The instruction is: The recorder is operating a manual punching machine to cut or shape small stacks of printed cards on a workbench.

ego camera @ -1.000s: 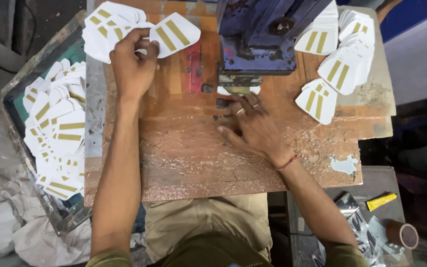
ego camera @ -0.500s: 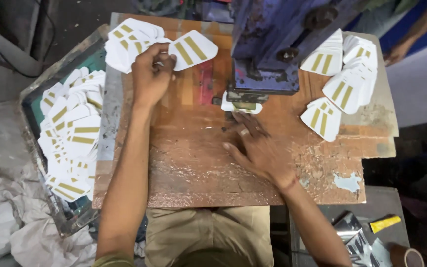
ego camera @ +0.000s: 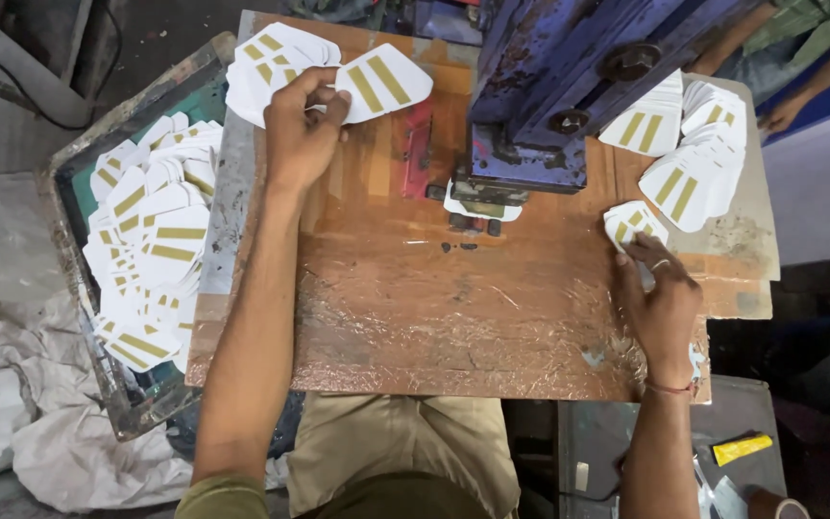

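The left hand (ego camera: 302, 130) is pinching one white card (ego camera: 383, 83) with two gold stripes between its fingers, just beside a fanned stack (ego camera: 271, 58) at the far left corner of the wooden surface (ego camera: 434, 308). The right hand (ego camera: 660, 298) is resting with fingers spread over a small pile (ego camera: 631, 221) near the right edge. Between the hands the surface is lying open. A blue press (ego camera: 549, 96) is standing at the far edge, and a tray (ego camera: 79, 183) of cards is hanging off the left edge.
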